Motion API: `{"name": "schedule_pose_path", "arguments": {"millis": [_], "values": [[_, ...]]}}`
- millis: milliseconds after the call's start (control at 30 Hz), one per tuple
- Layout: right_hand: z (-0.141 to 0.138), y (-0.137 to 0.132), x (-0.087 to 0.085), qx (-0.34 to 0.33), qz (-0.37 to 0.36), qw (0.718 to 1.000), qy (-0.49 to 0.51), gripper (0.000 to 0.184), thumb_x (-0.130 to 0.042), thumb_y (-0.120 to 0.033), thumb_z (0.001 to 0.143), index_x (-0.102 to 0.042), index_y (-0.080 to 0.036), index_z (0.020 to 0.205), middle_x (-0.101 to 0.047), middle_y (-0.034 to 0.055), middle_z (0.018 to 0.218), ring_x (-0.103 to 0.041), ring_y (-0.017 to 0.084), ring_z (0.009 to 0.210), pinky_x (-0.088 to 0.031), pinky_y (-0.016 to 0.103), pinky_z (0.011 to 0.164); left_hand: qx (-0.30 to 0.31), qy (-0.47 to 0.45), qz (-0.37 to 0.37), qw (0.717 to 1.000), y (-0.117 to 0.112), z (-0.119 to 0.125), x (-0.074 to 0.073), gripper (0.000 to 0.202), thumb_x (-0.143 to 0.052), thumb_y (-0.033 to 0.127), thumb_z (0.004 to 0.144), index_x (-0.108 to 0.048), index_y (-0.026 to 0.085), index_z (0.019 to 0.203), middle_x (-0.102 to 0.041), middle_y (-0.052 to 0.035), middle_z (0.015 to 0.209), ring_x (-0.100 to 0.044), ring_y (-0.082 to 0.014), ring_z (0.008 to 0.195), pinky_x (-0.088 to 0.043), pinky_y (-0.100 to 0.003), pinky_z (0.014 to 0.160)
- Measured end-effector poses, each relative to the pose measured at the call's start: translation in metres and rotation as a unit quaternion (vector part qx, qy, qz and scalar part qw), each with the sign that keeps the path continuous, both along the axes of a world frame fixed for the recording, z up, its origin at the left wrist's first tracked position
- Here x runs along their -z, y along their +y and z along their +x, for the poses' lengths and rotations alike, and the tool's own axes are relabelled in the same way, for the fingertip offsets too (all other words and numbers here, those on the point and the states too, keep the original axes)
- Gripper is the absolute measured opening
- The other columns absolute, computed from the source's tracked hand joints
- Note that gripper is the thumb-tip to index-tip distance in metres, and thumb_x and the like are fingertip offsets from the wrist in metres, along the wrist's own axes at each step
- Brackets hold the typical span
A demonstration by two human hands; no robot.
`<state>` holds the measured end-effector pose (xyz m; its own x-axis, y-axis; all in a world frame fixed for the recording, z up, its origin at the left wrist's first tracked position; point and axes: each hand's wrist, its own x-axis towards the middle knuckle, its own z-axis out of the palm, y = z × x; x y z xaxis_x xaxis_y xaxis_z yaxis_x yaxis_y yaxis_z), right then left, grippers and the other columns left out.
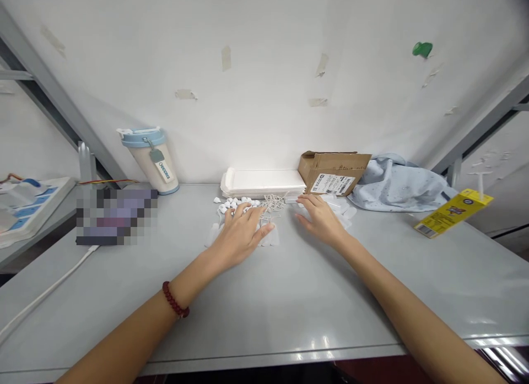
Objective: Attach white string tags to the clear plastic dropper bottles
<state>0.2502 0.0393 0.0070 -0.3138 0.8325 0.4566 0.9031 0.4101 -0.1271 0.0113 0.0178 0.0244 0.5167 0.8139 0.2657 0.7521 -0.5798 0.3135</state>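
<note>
My left hand [237,235] hovers over or rests on several flat whitish translucent tabs [270,236], its fingers spread; which it touches is hard to tell. Just beyond its fingertips lies a heap of small white pieces [233,202]. Thin white cords [275,202] lie in a tangle between the two hands. On the right, my right hand [320,218] reaches to a pile of clear plastic pieces [345,210], fingers stretched out and thumb apart. Its fingertips are at the pile's left side, and the hand covers part of it. No object shows in either hand.
Behind the pieces sit stacked white trays [264,181] and an open cardboard box [336,172]. A light blue cloth [397,185] and a yellow drink carton [452,213] with a straw stand right. Left are a tumbler [151,161], a blurred-out device [119,216] with cable, and a power strip [37,207].
</note>
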Motion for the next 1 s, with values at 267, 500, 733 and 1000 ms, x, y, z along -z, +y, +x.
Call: {"name": "schedule_pose_path", "arguments": {"millis": [267,500,733,1000], "values": [[0.002,0.005,-0.002,0.068,-0.054,0.984,-0.158,0.03,-0.045,-0.011,0.084,-0.053,-0.01,0.114,-0.055,0.0158,0.124,-0.045,0.026,0.116,-0.035,0.037,0.089,-0.048,-0.019,0.032,0.998,0.034,-0.008,0.001,0.031,-0.033,0.019,0.089,-0.058,0.017,0.107,-0.062,-0.0077,0.116,-0.044,-0.0285,0.113,-0.036,-0.049,0.089],[0.003,0.009,0.0,0.08,-0.064,0.981,-0.167,0.036,-0.037,-0.003,0.084,-0.053,-0.011,0.115,-0.057,0.0143,0.122,-0.046,0.025,0.114,-0.033,0.035,0.087,0.038,0.011,0.061,0.997,0.058,0.013,-0.009,0.042,-0.036,0.004,0.078,-0.062,0.019,0.108,-0.065,-0.0056,0.109,-0.042,-0.0263,0.108,-0.038,-0.041,0.086],[0.001,0.006,-0.002,0.066,-0.071,0.98,-0.172,0.035,-0.036,-0.001,0.084,-0.058,-0.014,0.108,-0.062,0.0124,0.111,-0.048,0.025,0.106,-0.035,0.033,0.082,0.027,0.049,0.049,0.997,0.061,0.033,-0.004,0.045,-0.039,0.003,0.072,-0.066,0.02,0.102,-0.065,-0.0081,0.105,-0.041,-0.0302,0.1,-0.036,-0.047,0.083],[0.002,0.006,-0.004,0.093,-0.073,0.98,-0.159,0.03,-0.038,-0.006,0.087,-0.06,-0.013,0.106,-0.062,0.0139,0.108,-0.048,0.027,0.096,-0.036,0.033,0.076,0.012,0.044,0.024,0.999,0.06,0.034,0.001,0.045,-0.039,0.003,0.071,-0.066,0.02,0.102,-0.065,-0.0092,0.107,-0.042,-0.0317,0.101,-0.035,-0.048,0.08]]}}
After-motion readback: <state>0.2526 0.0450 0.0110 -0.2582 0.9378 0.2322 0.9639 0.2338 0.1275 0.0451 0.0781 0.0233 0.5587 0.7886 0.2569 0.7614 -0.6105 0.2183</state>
